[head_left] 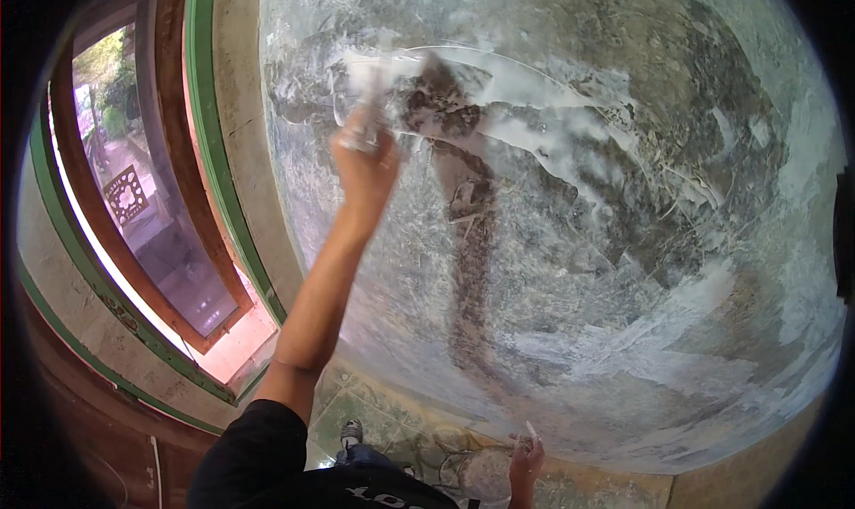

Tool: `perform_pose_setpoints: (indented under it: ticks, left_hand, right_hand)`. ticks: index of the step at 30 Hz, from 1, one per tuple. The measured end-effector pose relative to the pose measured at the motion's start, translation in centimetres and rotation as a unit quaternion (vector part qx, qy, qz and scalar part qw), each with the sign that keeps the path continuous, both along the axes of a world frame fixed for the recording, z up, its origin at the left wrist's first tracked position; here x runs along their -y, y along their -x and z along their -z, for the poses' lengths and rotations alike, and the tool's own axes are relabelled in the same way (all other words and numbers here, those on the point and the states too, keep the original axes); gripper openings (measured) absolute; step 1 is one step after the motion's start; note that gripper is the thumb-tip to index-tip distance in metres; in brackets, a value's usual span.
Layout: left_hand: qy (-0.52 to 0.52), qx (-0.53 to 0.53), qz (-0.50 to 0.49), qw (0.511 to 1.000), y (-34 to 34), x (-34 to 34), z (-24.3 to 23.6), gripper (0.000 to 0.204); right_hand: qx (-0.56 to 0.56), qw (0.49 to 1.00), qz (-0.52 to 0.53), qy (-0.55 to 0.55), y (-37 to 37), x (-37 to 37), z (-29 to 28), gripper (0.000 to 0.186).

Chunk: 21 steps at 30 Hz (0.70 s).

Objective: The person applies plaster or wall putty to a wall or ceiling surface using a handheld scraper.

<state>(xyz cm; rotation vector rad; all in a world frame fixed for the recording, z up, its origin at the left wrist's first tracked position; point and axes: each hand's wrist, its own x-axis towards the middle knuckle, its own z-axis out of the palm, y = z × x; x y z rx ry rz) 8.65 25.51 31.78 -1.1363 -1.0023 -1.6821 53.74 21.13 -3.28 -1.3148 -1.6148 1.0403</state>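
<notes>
My left arm is stretched up to the wall (543, 304), and my left hand (367, 166) is closed around the handle of a plastering tool, a trowel or scraper (372, 108). Motion smears the tool, so its exact shape is unclear. It meets the wall at the left end of a wet, whitish plaster smear (534, 122) that arcs to the right over dark, rough patches. Low down near my body, my right hand (525, 460) appears closed, with a small whitish bit (532, 429) at its fingers. What it holds is too small to make out.
Left of the wall stands a window (134, 162) with a brown frame and green trim (218, 144). Below are floor tiles (356, 398), my shoe (352, 433) and a round, pale container-like shape (485, 475). My arm's shadow falls on the wall.
</notes>
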Motion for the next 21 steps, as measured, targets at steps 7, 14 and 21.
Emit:
perform_pose_setpoints:
  ticks: [7, 14, 21]
  left_hand:
    - [0.117, 0.108, -0.121, 0.98, 5.6, -4.2, -0.3, 0.045]
    - [0.139, 0.02, -0.06, 0.988, -3.7, -8.4, 5.2, 0.065]
    - [0.061, -0.057, -0.017, 0.996, -6.4, -2.4, 3.0, 0.066]
  right_hand:
    - [-0.033, 0.994, 0.052, 0.087, -3.7, -1.4, 9.1, 0.034]
    - [0.028, 0.999, -0.001, -0.024, -2.7, -2.5, 7.2, 0.037]
    - [0.038, 0.998, -0.011, -0.046, -2.0, -3.1, 4.5, 0.039]
